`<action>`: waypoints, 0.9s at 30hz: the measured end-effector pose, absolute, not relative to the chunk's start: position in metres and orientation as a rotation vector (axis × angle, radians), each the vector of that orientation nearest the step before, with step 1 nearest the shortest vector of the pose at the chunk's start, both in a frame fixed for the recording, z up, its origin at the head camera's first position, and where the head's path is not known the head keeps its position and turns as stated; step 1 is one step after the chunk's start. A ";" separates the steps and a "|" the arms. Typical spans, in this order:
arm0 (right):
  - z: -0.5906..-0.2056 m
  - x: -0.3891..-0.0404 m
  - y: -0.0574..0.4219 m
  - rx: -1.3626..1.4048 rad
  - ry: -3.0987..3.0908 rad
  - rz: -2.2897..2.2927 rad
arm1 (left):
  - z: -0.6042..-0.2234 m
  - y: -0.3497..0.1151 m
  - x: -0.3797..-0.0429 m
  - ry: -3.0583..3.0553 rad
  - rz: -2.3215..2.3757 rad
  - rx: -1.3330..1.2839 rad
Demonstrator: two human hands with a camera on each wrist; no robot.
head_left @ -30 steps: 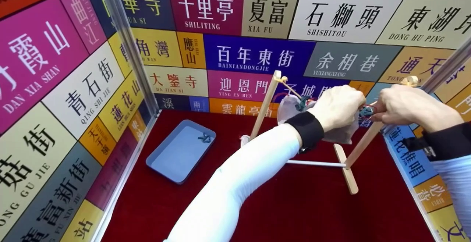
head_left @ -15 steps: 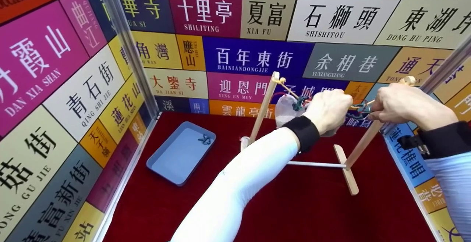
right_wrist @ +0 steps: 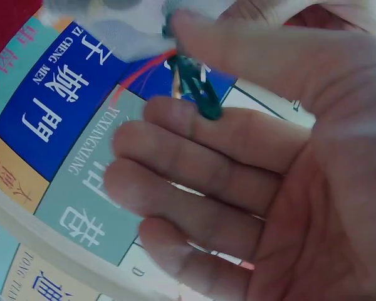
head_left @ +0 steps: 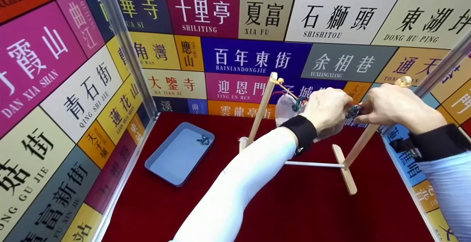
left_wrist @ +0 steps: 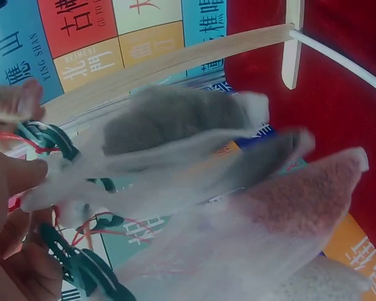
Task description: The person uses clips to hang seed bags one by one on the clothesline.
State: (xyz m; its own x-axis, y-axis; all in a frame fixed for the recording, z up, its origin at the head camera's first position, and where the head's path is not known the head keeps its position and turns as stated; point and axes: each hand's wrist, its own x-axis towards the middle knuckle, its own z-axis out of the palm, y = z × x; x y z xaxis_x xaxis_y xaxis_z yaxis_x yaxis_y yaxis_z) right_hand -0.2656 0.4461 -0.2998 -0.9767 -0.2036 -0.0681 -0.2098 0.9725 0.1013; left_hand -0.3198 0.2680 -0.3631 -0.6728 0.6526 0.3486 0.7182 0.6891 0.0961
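Observation:
My left hand (head_left: 327, 106) is at the cord (head_left: 289, 90) of a wooden rack, its fingers curled. In the left wrist view, its thumb and fingers pinch the gathered top of a whitish see-through pouch (left_wrist: 175, 160). Beside it, my right hand (head_left: 390, 104) pinches a green clothespin (right_wrist: 197, 88) between thumb and index finger, its other fingers loosely bent. Another green clothespin (left_wrist: 84, 266) sits by the left fingers, with red string around. Several pouches hang below, one with pinkish filling (left_wrist: 307, 200). The left hand partly hides them in the head view.
Wooden posts (head_left: 262, 111) with a white crossbar (head_left: 314, 164) stand on the dark red cloth (head_left: 294, 205). To the left lies a blue-grey tray (head_left: 173, 157) holding a green clothespin (head_left: 203, 139). Panels with printed characters enclose the back and sides.
My right hand has moved left, bringing the green clothespin close to my left hand. The left hand shifted left early on, then stayed nearly in place. The pouches below swung left.

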 end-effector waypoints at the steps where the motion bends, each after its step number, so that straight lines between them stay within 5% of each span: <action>1: -0.301 -0.265 0.447 -0.312 3.076 0.150 | -0.363 0.267 -0.320 -2.623 -0.339 -1.094; 15: -0.338 -0.257 0.458 -0.376 3.207 0.033 | -0.363 0.241 -0.320 -2.554 -0.523 -1.229; 27: -0.374 -0.243 0.468 -0.340 3.097 -0.075 | -0.365 0.131 -0.324 -2.047 -1.022 -1.354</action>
